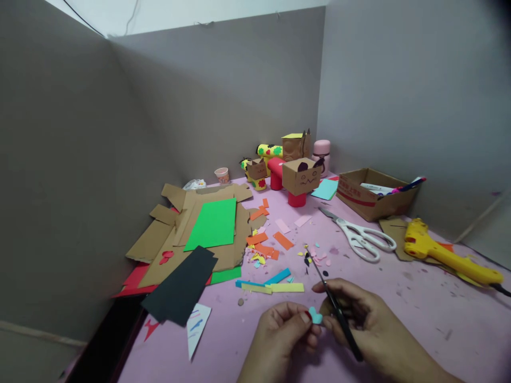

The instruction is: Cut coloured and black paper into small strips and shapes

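here our left hand (281, 332) pinches a light-blue paper cutout (315, 317), seemingly shaped but unattached, our right hand (375, 322) gripping a black-handled tool (346, 325).

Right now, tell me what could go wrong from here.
The small light-blue paper piece, pinched in the left hand, could crease or slip. The slim black tool in the right hand might scatter the loose scraps near its tip. The yellow glue gun, farther right, might burn if hot; heat can't be seen.

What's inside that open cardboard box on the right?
A dark blue pen and white, pen-like items show inside the cardboard box. Its near walls hide the bottom; anything lower can't be seen.
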Motion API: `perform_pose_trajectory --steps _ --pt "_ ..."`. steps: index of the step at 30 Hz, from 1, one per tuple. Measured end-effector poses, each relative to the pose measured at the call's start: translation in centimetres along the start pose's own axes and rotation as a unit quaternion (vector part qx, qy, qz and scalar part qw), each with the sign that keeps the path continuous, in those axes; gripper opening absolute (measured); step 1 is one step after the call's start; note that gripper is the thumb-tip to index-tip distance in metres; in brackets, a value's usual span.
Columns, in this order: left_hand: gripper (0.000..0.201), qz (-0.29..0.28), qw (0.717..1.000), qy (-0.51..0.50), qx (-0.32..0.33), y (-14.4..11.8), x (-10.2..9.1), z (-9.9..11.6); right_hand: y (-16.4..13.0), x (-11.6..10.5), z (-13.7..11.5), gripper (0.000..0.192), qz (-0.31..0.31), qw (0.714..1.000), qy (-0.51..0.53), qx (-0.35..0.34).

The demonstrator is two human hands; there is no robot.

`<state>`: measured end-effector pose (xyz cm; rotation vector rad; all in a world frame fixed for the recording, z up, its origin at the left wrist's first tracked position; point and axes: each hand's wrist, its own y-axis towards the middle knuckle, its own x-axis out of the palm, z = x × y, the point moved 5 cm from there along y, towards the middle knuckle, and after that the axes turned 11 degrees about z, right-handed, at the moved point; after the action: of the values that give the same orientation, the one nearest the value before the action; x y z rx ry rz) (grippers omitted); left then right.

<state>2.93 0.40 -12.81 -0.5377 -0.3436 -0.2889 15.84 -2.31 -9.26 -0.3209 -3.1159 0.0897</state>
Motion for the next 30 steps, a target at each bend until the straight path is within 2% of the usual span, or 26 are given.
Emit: perform_pose_trajectory --steps 6,12,19,25,27,30 --pt "0.028 0.045 0.998 0.027 0.046 -0.5 -0.2 0.7 -0.2 0.2 -0.3 0.032 0.008 0.997 0.078 0.017" --pt "0.028 0.035 0.992 0.068 0.101 -0.9 0.2 1.2 0.0 -0.1 -0.1 0.033 0.016 0.999 0.047 0.015" --pt "0.040 0.020 0.997 0.045 0.054 -0.6 0.2 0.7 0.0 0.0 -0.2 0.036 0.014 0.999 0.027 0.021" --pt "0.039 -0.034 0.998 0.038 -0.031 -0.6 0.5 -0.6 -0.1 -0.1 -0.2 0.034 0.010 1.000 0.021 0.017" --pt "0.038 -0.038 0.998 0.035 -0.034 -0.7 0.6 -0.5 0.0 -0.2 -0.1 0.033 0.009 1.000 0.027 0.013" --pt "0.038 -0.027 0.998 0.054 0.005 -0.7 0.5 0.2 0.2 -0.5 0.0 0.033 0.031 0.998 0.052 0.004"
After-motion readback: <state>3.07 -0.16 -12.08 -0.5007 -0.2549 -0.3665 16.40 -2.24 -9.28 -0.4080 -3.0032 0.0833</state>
